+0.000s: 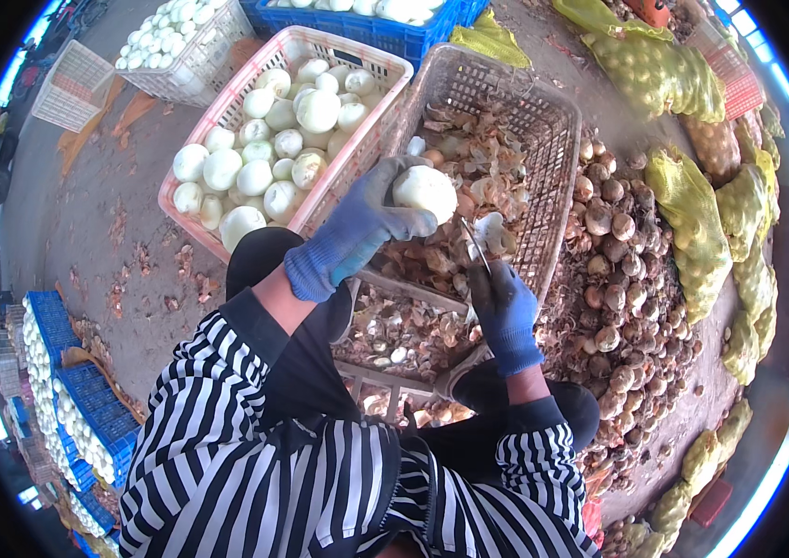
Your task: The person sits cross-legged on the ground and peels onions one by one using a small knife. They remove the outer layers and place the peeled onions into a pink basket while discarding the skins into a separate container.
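Note:
In my left hand (380,220), gloved in blue and grey, is a peeled white onion (425,194), gripped between thumb and fingers. My right hand (504,307), in a matching glove, grips a small knife (475,244) whose thin blade points up and to the left, apart from the onion. Both hands are over a dirty plastic crate (549,132) that holds brown onion skins (489,164) and scraps. Left of it stands a pink-and-white plastic crate (359,59) full of peeled onions (255,177).
A heap of unpeeled onions (611,230) lies on the floor to the right, with yellow mesh sacks (691,230) beyond it. Blue crates (394,31) of peeled onions stand at the back. More blue crates (98,394) are at the left, and skins litter the floor.

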The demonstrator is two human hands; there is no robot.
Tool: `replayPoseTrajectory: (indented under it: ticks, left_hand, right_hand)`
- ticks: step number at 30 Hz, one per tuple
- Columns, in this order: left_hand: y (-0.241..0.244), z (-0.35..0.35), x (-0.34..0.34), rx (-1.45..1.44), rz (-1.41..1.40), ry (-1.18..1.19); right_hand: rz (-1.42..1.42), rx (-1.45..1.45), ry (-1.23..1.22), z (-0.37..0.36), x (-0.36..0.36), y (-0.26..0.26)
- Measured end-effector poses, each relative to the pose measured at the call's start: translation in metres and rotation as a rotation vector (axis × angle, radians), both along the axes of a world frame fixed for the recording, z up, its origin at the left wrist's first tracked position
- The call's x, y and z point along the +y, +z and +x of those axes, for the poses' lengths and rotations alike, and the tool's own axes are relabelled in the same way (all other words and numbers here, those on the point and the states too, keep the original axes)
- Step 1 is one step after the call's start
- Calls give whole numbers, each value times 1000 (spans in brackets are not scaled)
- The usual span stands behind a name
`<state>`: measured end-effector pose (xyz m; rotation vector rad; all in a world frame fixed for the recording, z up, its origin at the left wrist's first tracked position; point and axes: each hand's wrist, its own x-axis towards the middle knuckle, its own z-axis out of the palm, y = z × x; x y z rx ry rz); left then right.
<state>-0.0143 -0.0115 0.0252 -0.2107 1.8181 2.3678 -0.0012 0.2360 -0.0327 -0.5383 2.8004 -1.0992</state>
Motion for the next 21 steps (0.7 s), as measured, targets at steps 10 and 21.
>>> replayPoseTrajectory:
  ticks: [10,21]
  left_hand:
    - [-3,3,11,-75,-66,-45]
    - [-12,5,10,-109,-73,-150]
  right_hand:
    - [39,214,38,-5,-19,19]
    - [46,236,66,-3,-20,30]
